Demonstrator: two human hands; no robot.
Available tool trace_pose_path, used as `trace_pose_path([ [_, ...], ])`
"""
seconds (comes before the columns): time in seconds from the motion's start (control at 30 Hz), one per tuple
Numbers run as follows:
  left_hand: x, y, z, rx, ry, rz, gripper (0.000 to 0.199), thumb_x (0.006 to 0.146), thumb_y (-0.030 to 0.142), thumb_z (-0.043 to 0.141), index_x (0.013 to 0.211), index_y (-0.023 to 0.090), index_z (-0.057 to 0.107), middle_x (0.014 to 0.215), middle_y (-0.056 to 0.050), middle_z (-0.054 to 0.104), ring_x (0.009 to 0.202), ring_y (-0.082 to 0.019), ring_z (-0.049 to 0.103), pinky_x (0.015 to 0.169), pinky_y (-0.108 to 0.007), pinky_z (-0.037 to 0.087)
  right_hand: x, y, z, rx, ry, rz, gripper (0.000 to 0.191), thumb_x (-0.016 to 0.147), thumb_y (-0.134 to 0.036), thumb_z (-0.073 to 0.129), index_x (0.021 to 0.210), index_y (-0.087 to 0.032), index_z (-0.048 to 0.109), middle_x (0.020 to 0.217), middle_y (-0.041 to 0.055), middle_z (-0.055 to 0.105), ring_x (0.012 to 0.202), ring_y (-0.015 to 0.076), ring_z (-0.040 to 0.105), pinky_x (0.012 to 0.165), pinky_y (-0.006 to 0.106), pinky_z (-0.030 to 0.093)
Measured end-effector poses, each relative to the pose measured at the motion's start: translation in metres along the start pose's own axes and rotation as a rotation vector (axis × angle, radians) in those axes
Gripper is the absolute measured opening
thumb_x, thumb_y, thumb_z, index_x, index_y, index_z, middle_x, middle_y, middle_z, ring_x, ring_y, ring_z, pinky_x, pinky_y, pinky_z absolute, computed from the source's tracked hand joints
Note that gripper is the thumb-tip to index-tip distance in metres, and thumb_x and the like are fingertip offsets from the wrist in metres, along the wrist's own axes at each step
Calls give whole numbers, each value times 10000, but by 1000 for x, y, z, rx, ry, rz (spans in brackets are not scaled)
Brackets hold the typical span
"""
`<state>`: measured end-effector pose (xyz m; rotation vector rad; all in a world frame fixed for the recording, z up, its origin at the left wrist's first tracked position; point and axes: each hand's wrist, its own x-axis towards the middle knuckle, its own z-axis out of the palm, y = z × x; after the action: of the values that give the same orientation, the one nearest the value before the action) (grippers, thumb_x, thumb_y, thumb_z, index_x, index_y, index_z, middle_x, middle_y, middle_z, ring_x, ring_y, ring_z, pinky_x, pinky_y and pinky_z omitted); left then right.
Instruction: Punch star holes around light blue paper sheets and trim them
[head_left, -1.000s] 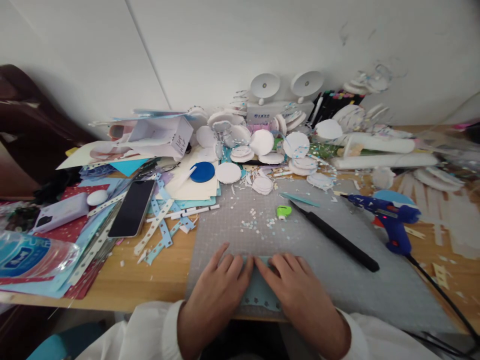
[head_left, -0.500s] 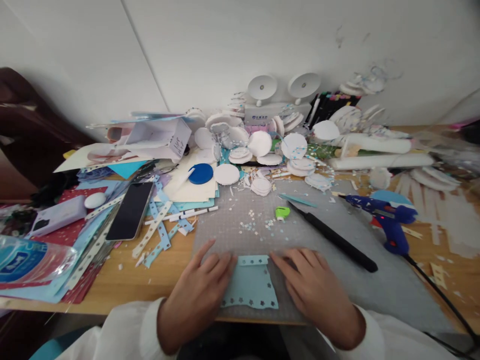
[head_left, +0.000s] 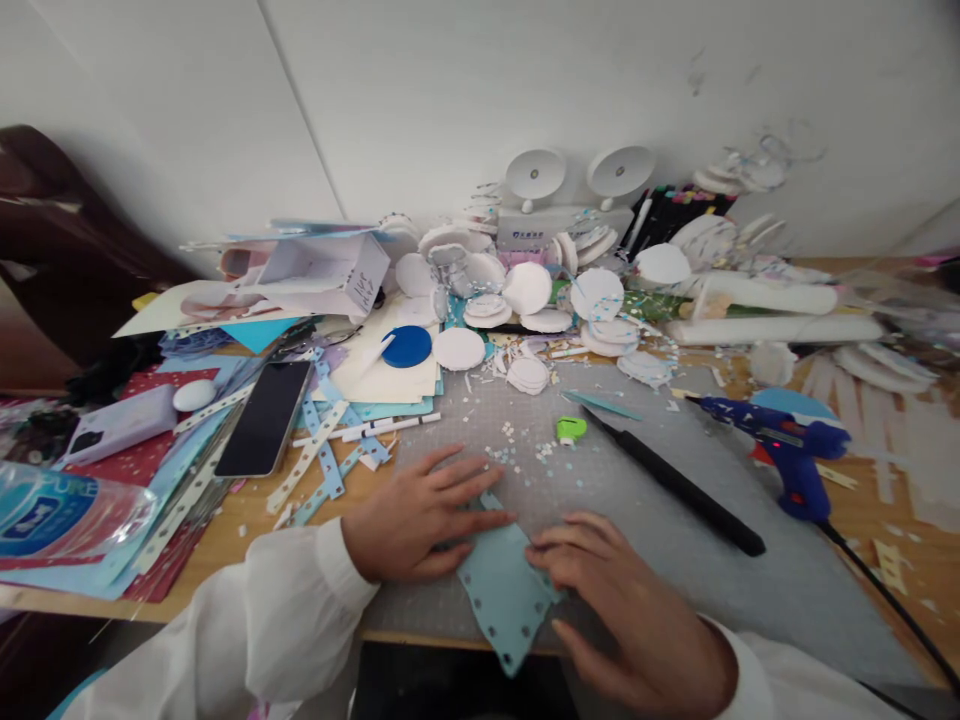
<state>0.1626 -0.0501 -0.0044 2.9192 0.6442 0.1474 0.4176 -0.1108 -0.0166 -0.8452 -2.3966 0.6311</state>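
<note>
A light blue paper piece [head_left: 504, 580] with punched flower-shaped holes along its edges lies turned at a slant on the grey cutting mat [head_left: 675, 590], one corner sticking out past the table's front edge. My left hand [head_left: 431, 515] lies flat over its upper left part, fingers spread. At the paper's right edge rests my right hand [head_left: 615, 600], fingers loosely bent and apart, the fingertips touching the paper. Tiny punched-out bits [head_left: 536, 445] are scattered beyond the hands, beside a small green punch [head_left: 570, 430].
A black-handled pointed tool [head_left: 682, 485] and a blue glue gun [head_left: 787, 440] with its cord lie to the right. On the left are a phone [head_left: 264, 420], punched paper strips [head_left: 322, 450] and a plastic bottle [head_left: 60, 515]. White round pieces [head_left: 526, 288] crowd the back along the wall.
The paper has been turned so a corner points toward me. My left hand has moved up and over it, and my right hand has come against its right edge.
</note>
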Motion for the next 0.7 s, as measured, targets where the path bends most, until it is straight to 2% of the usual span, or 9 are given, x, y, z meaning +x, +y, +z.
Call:
trace_pose_path([
  [0.1, 3, 12, 4, 63, 24, -132, 425, 927, 349, 418, 1346, 282, 442, 1446, -59, 405, 1327, -238, 350, 1120, -481, 187, -2, -7, 6, 10, -11, 8, 275, 742, -119, 512, 1009, -182, 523, 1033, 82, 655, 1047, 206, 546, 981, 413, 368],
  [0.23, 2, 31, 15, 31, -7, -246, 623, 913, 467, 398, 1443, 167, 267, 1512, -119, 263, 1383, -275, 238, 1118, -488, 174, 5, -7, 8, 24, 30, 58, 241, 791, -94, 486, 1018, -173, 510, 1044, 92, 631, 1076, 213, 511, 957, 407, 387],
  [0.3, 1, 35, 19, 1, -16, -260, 689, 900, 484, 410, 1460, 138, 205, 1528, -126, 212, 1400, -280, 186, 1122, -490, 157, 11, -5, 8, 19, 39, 96, 205, 813, -92, 476, 1000, -172, 503, 1055, 96, 611, 1094, 225, 486, 942, 413, 395],
  [0.43, -1, 36, 20, -20, -13, -270, 690, 897, 469, 415, 1462, 139, 194, 1530, -117, 208, 1408, -279, 160, 1126, -498, 133, 19, 0, 13, 15, 27, 131, 132, 837, -74, 439, 906, -177, 484, 996, 87, 589, 1038, 229, 493, 902, 412, 415],
  [0.7, -1, 36, 19, -34, -26, -283, 727, 895, 468, 415, 1472, 125, 138, 1536, -116, 184, 1413, -276, 143, 1132, -489, 115, -2, 0, 25, 118, -28, 288, 149, 887, -72, 413, 826, -200, 460, 837, 38, 538, 846, 201, 501, 742, 359, 439],
])
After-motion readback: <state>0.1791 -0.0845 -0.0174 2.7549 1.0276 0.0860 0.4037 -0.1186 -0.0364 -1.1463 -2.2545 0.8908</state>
